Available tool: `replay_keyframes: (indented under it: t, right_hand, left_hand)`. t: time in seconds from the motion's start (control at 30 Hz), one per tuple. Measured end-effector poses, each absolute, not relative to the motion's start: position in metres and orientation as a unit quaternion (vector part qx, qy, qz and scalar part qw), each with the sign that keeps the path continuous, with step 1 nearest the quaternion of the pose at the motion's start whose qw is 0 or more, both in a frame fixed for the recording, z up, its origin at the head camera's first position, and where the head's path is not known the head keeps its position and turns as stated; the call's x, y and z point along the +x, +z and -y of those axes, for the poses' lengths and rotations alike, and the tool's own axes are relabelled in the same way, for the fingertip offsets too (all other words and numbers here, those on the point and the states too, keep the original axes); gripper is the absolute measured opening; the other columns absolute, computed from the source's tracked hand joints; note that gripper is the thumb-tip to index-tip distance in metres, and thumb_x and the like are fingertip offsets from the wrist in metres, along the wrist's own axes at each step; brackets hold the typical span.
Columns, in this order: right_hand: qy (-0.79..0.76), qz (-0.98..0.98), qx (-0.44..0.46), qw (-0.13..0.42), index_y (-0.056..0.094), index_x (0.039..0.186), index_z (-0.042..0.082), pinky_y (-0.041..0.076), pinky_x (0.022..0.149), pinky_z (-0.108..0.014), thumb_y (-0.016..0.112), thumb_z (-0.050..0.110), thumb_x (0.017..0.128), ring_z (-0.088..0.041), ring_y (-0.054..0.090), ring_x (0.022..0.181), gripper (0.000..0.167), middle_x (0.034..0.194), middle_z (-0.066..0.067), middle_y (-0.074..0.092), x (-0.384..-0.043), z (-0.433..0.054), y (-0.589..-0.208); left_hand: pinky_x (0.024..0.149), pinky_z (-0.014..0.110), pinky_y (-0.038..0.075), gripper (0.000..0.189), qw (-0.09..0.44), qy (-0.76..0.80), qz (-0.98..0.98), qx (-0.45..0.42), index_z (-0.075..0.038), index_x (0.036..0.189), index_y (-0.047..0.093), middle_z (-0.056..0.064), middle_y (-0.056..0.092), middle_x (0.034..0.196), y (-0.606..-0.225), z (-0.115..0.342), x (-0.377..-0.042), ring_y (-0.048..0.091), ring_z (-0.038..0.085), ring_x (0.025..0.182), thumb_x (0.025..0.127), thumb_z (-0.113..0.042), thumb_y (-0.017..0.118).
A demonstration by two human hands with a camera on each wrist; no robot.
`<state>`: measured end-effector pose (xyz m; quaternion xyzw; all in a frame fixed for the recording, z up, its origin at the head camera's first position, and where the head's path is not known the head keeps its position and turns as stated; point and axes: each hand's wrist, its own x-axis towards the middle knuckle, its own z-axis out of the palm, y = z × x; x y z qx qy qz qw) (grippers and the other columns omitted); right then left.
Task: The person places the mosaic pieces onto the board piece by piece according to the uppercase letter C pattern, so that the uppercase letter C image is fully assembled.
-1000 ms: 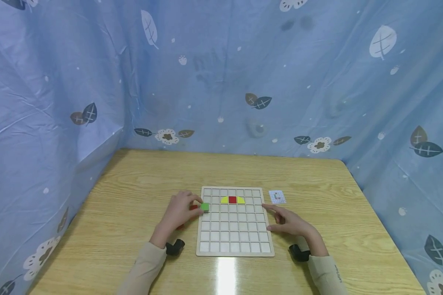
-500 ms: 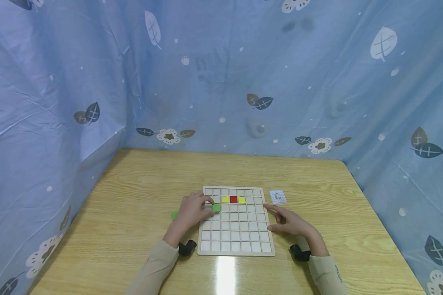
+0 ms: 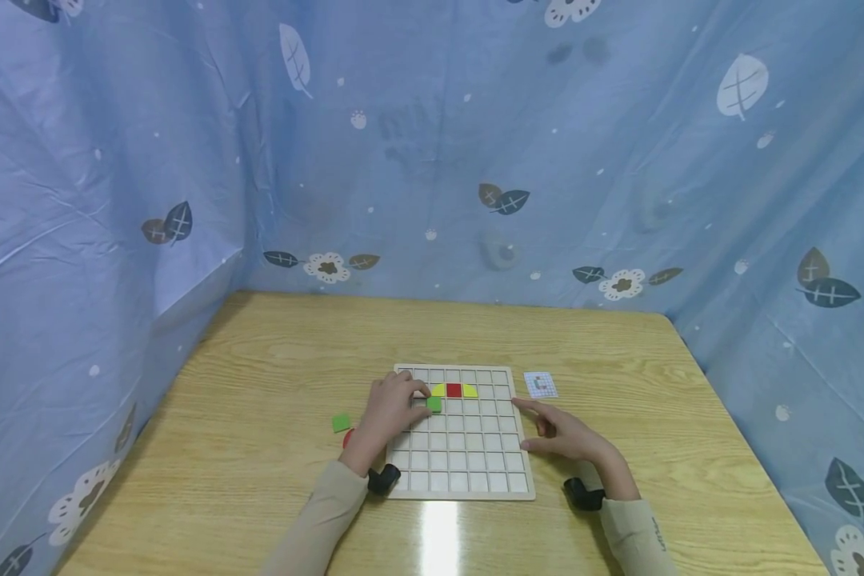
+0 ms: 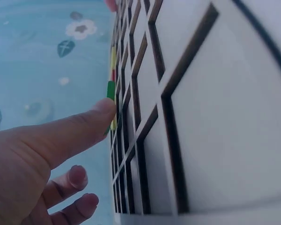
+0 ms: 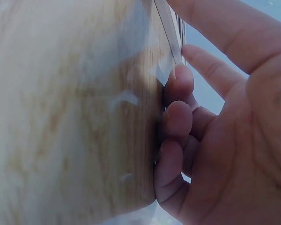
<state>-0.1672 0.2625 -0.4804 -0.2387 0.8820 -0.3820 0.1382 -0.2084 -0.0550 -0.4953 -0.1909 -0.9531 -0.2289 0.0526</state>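
My left hand (image 3: 392, 406) pinches a green square tile (image 3: 434, 405) between thumb and fingers, over the white grid board (image 3: 468, 462). In the left wrist view the thumb lies against the green tile's edge, just above the grid. A red square tile (image 3: 454, 390) sits in the board's second row, with a yellow curved tile (image 3: 470, 391) on its right and another yellow curved tile (image 3: 438, 390) on its left. My right hand (image 3: 565, 432) touches the board's right edge with extended index finger and thumb. Its other fingers are bent against the wooden tabletop in the right wrist view.
Left of the board lie a second green tile (image 3: 342, 422) and a red piece (image 3: 348, 438), partly hidden behind the left wrist. A small printed pattern card (image 3: 541, 385) lies beyond the right hand. Blue patterned curtain (image 3: 432, 160) surrounds the wooden table (image 3: 259, 384).
My left hand has carried the green tile rightward from the board's left edge to just below the left yellow tile. The loose green tile at left has come into sight. My right hand stays put.
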Motion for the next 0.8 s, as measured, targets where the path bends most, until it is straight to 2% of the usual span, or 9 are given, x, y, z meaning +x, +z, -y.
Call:
replay_keyframes:
  t: [0.17, 0.43, 0.6, 0.8]
  right_hand:
    - [-0.371, -0.886, -0.241, 0.137, 0.039, 0.139, 0.005, 0.032, 0.056, -0.021, 0.071, 0.022, 0.082, -0.008, 0.036, 0.065, 0.068, 0.077, -0.011, 0.047, -0.173, -0.269, -0.494]
    - [-0.38, -0.881, -0.245, 0.141, 0.039, 0.136, -0.005, 0.032, 0.056, -0.022, 0.069, 0.01, 0.082, -0.02, 0.038, 0.064, 0.064, 0.076, -0.023, 0.046, -0.163, -0.257, -0.467]
    - [-0.379, -0.88, -0.244, 0.149, 0.039, 0.136, -0.006, 0.033, 0.057, -0.022, 0.069, 0.011, 0.082, -0.018, 0.038, 0.064, 0.064, 0.077, -0.023, 0.047, -0.16, -0.255, -0.457]
    - [-0.378, -0.883, -0.24, 0.143, 0.038, 0.137, -0.005, 0.031, 0.056, -0.022, 0.069, 0.01, 0.082, -0.016, 0.037, 0.063, 0.065, 0.076, -0.023, 0.046, -0.165, -0.26, -0.474]
  left_hand:
    - [0.076, 0.042, 0.039, 0.023, 0.063, -0.209, 0.957, -0.188, -0.024, 0.091, 0.071, -0.007, 0.051, 0.078, -0.497, 0.05, -0.211, 0.044, 0.014, 0.076, 0.074, -0.038, 0.076]
    - [0.076, 0.043, 0.039, 0.025, 0.057, -0.196, 0.961, -0.186, -0.025, 0.091, 0.072, -0.006, 0.052, 0.081, -0.5, 0.045, -0.212, 0.044, 0.014, 0.077, 0.072, -0.039, 0.077]
    - [0.077, 0.044, 0.039, 0.024, 0.061, -0.198, 0.961, -0.184, -0.024, 0.089, 0.072, -0.006, 0.052, 0.08, -0.499, 0.045, -0.211, 0.045, 0.015, 0.078, 0.07, -0.037, 0.078]
    - [0.077, 0.044, 0.039, 0.023, 0.066, -0.204, 0.958, -0.19, -0.024, 0.089, 0.072, -0.006, 0.052, 0.079, -0.497, 0.045, -0.21, 0.045, 0.016, 0.078, 0.07, -0.035, 0.079]
